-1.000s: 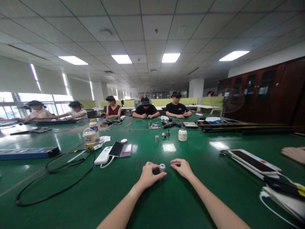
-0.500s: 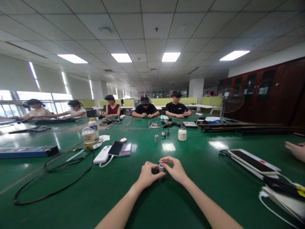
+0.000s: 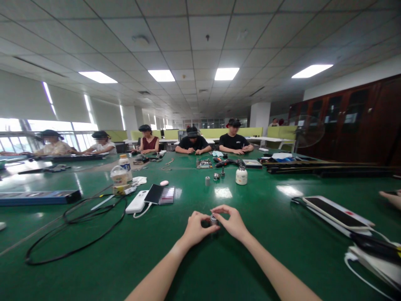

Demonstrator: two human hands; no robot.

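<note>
Both of my hands meet over the green table at a small grey metal cylinder (image 3: 214, 221), which stands upright. My left hand (image 3: 194, 229) is closed around its left side, thumb in front and fingers behind. From the right, my right hand (image 3: 232, 222) closes thumb and fingertips at the cylinder's upper rim; whether a small part is between them is too small to make out. Farther forward stand a similar metal cylinder (image 3: 207, 180), a shiny metal piece (image 3: 216, 176) and a small dark upright part (image 3: 222, 172).
A white jar (image 3: 241, 176) stands ahead. On the left lie a phone (image 3: 156, 194), a white power bank (image 3: 137, 202), a black cable (image 3: 78, 257) and a power strip (image 3: 40, 198). At right is a white device (image 3: 336, 212). Several people sit across the table; another person's hand (image 3: 391, 198) shows at right.
The view has shifted a little, so the scene sits slightly farther right. My hands keep nearly the same hold on the cylinder. The other person's hand at right has moved.
</note>
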